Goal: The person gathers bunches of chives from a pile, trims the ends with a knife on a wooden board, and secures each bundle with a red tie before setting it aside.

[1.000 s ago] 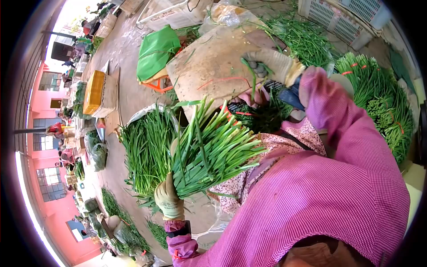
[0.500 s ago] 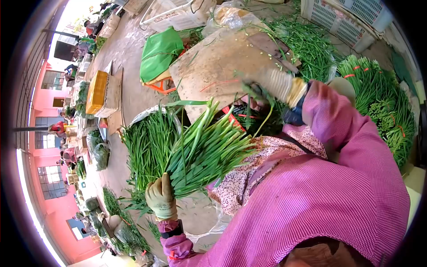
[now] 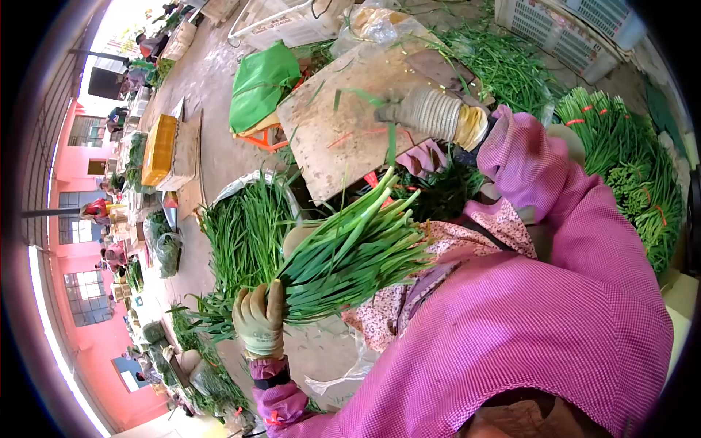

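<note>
My gloved left hand point(image 3: 259, 321) is closed around the leafy part of a thick bunch of garlic chives point(image 3: 350, 266). The pale stem ends point up and away, and the leaf tips spread toward my lap. Out over a worn board point(image 3: 321, 139) is my gloved right hand point(image 3: 423, 115), fingers drawn together and slightly blurred. A few loose green leaves point(image 3: 392, 144) stick out at its fingertips. Just beyond the held bunch, more long green leaves point(image 3: 244, 237) fill a plastic-lined holder.
Trimmed greens point(image 3: 504, 73) lie heaped behind the board. Tied bundles point(image 3: 621, 168) stand at the right, below stacked white crates point(image 3: 562, 40). A green cloth-covered stool point(image 3: 263, 87) is beside the board. Other people point(image 3: 95, 209) and produce line the left side.
My right hand has moved up and left, away from the stem ends and over the board, with loose leaves at its fingers. My left hand and the bunch have shifted slightly.
</note>
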Tool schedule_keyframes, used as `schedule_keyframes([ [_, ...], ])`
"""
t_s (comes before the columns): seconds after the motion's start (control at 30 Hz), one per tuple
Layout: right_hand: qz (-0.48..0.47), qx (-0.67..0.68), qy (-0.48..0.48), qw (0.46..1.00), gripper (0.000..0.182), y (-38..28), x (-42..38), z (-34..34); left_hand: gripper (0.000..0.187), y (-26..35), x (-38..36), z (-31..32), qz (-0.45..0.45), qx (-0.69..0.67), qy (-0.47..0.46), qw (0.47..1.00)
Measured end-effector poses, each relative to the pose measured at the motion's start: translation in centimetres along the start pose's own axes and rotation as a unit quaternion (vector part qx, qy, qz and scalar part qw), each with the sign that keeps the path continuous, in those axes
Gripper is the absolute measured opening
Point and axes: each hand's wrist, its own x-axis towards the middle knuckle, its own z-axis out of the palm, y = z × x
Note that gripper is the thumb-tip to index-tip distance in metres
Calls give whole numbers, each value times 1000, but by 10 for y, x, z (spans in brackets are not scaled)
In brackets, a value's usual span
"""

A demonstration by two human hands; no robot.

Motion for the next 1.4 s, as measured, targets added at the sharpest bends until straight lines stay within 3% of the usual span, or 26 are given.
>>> schedule_keyframes([
  [0.03,-97,11,49,994,42,5,-1,-1,51,-1,0,2,-2,4,-3,1000],
  [0.07,-98,12,19,995,44,-39,-20,1,51,-2,2,2,1,7,-6,1000],
  [0.1,50,60,-140,987,46,-80,-50,-12,51,-3,6,2,7,4,-6,1000],
  [0.17,-196,-64,-142,968,43,-56,-29,20,49,-5,15,1,17,9,-1,1000],
  [0.23,-157,-230,-240,930,37,-63,-13,27,43,-8,19,2,18,29,-1,999],
  [0.27,-130,-229,-227,938,34,-60,-15,23,41,-10,18,2,14,33,4,999],
  [0.3,-166,-202,-184,947,36,-55,-16,14,40,-12,16,2,8,39,7,999],
  [0.37,39,-163,-137,976,37,-53,-34,-14,40,-19,9,6,6,50,29,998],
  [0.43,-24,-275,-33,961,37,-7,-31,-22,41,-23,4,3,-29,65,18,997],
  [0.5,44,-392,-218,892,38,55,-28,1,45,-28,-2,4,-44,65,21,997],
  [0.57,-27,-373,-332,866,40,22,-72,-17,46,-33,-6,8,-87,69,7,994],
  [0.6,-17,-345,-246,906,43,17,-76,-9,47,-34,-6,7,-91,56,14,994],
  [0.63,39,-257,-245,934,45,12,-64,0,47,-33,-4,8,-92,55,14,994],
  [0.7,-79,-69,-119,987,44,32,-46,32,46,-32,1,7,-107,47,21,993],
  [0.77,-188,28,-114,975,44,21,-35,55,45,-33,5,7,-100,55,21,993],
  [0.8,-19,9,-135,991,49,-14,-39,52,45,-35,6,9,-93,53,23,994],
  [0.93,24,-5,-73,997,51,-5,-26,75,45,-30,12,4,-92,60,-8,994],
  [1.03,19,-247,-54,967,33,4,-11,66,47,-33,4,8,-95,61,-42,993],
  [1.17,99,-183,43,977,37,31,-35,17,51,-27,0,12,-133,34,-47,989],
  [1.23,115,-111,6,987,38,32,-33,18,51,-25,-1,14,-158,7,-46,986],
  [1.3,-10,-81,-7,997,39,0,-44,27,52,-26,1,18,-159,3,-45,986],
  [1.37,-140,-174,82,971,39,-39,-56,39,53,-24,9,20,-141,9,-40,989],
  [1.4,-188,-214,80,955,42,-32,-44,56,54,-23,12,19,-137,9,-41,990],
])
